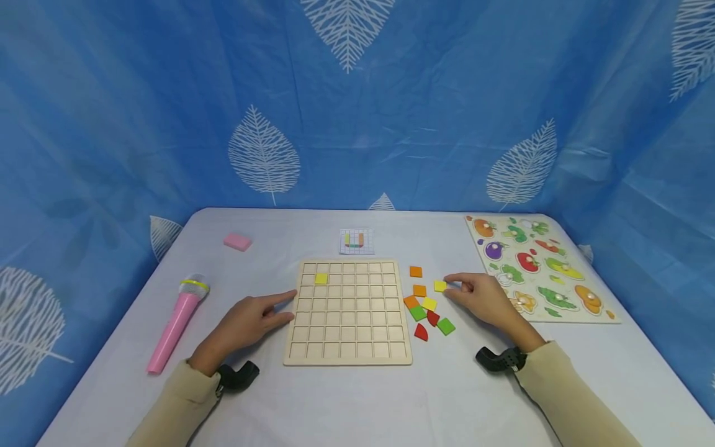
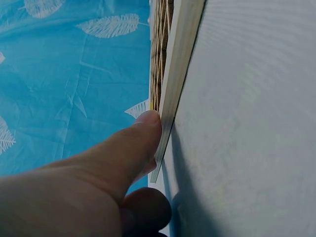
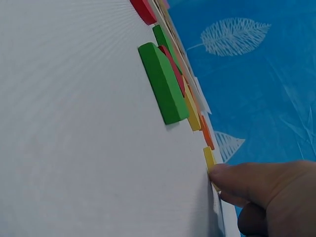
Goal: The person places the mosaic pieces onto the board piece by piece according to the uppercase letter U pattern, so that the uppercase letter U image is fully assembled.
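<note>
A wooden grid board (image 1: 349, 320) lies flat in the middle of the table, with a yellow square tile (image 1: 321, 279) in one of its upper-left cells. My left hand (image 1: 246, 323) touches the board's left edge with thumb and forefinger extended; the left wrist view has the thumb (image 2: 143, 131) against that edge. To the right of the board, my right hand (image 1: 481, 299) pinches another yellow square tile (image 1: 440, 285) between thumb and forefinger. Close by lie orange tiles (image 1: 419, 290), a loose yellow tile (image 1: 429, 303), green tiles (image 1: 445, 326) and red quarter-round tiles (image 1: 421, 333).
Behind the board lies a small pattern card (image 1: 357, 242) with a coloured U-like figure. A pink microphone (image 1: 177, 323) and a pink block (image 1: 237, 241) are on the left. A vegetable peg puzzle (image 1: 536, 267) lies at the right, partly behind my right hand. Blue leaf-patterned cloth (image 1: 391, 124) hangs around the table.
</note>
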`<state>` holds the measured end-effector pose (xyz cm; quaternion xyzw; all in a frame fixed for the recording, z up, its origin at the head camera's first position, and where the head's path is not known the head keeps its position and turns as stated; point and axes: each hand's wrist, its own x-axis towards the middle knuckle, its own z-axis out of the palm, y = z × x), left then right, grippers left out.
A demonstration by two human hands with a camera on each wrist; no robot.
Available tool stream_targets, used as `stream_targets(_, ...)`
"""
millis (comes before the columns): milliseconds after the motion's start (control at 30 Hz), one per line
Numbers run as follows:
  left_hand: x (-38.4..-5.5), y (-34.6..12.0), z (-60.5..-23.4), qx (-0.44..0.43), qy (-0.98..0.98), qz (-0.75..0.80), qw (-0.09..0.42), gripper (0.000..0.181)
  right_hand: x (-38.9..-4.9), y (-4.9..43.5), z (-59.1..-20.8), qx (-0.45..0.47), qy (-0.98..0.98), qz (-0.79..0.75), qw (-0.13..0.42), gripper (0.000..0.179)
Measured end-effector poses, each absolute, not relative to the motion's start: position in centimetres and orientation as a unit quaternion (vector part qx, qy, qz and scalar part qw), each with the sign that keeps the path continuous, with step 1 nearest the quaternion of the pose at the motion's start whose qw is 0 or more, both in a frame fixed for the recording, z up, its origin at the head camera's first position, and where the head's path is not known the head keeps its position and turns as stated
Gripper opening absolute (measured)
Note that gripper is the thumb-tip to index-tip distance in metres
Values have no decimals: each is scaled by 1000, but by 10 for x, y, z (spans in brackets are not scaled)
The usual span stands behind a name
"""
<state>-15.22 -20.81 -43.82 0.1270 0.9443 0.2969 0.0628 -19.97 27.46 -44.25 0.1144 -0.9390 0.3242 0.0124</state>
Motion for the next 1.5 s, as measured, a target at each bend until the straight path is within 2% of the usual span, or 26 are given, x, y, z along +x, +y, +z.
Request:
stream_targets(1267, -152, -210, -437, 128, 945, 293, 62, 55, -198, 268, -444, 114, -943, 306, 59, 28)
stream_targets(1500, -154, -210, -436, 126, 946, 291, 68, 54, -198, 265, -440, 107, -942, 315, 50, 28)
